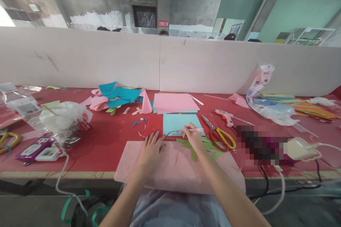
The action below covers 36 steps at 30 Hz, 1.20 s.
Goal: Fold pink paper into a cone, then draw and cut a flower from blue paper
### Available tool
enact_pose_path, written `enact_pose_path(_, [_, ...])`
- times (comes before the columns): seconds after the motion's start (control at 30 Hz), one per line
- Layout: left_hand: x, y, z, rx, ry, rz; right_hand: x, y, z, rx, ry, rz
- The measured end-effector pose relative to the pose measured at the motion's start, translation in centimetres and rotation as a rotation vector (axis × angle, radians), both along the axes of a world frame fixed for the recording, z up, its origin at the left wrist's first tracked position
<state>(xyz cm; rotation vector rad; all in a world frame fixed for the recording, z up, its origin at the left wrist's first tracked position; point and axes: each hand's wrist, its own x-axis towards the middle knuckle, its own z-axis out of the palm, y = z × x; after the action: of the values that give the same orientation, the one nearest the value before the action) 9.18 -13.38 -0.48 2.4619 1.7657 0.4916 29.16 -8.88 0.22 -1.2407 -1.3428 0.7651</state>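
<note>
My right hand (192,134) is closed around a slim pen (199,129), its tip resting on a light blue sheet of paper (170,120). A dark curved line runs along the lower left of that sheet. Fingers spread, my left hand (153,149) lies flat at the lower edge of a red sheet (153,124) beside the blue one. Under my wrists is a pink mat (170,170). Green paper strips (194,154) lie below and beside my right hand. Yellow-handled scissors (223,138) lie partly spread just right of it.
Behind the blue sheet is a stack of pink paper (176,103). A pink paper cone (146,103) and blue scraps (124,95) lie to its left. A pink glue gun (226,117) lies at right, near a power strip and cables. Plastic bags (64,117) sit at left; a white partition (106,60) stands behind.
</note>
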Motion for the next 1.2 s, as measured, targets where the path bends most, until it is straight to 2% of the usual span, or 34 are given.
enact_pose_path(0.27, [-0.1,0.3,-0.7,0.016,-0.006,0.003,-0.1,-0.1,0.1,-0.04,-0.028,-0.001])
enact_pose_path(0.5, [-0.1,0.2,-0.6,0.01,-0.004,-0.007,0.2,0.2,-0.5,-0.002,-0.01,-0.049])
enact_pose_path(0.67, [0.0,0.2,-0.4,0.014,0.011,0.0,0.2,0.0,-0.2,0.025,-0.018,-0.007])
enact_pose_path(0.87, [-0.1,0.4,-0.9,0.02,0.002,0.003,0.4,0.2,-0.6,0.013,-0.018,-0.078])
enact_pose_path(1.07, [-0.1,0.5,-1.0,0.025,0.013,0.009,0.2,0.4,-0.7,-0.02,0.024,-0.02])
enact_pose_path(1.2, [-0.1,0.4,-0.8,0.019,0.018,0.009,0.3,0.2,-0.5,0.008,-0.011,-0.081])
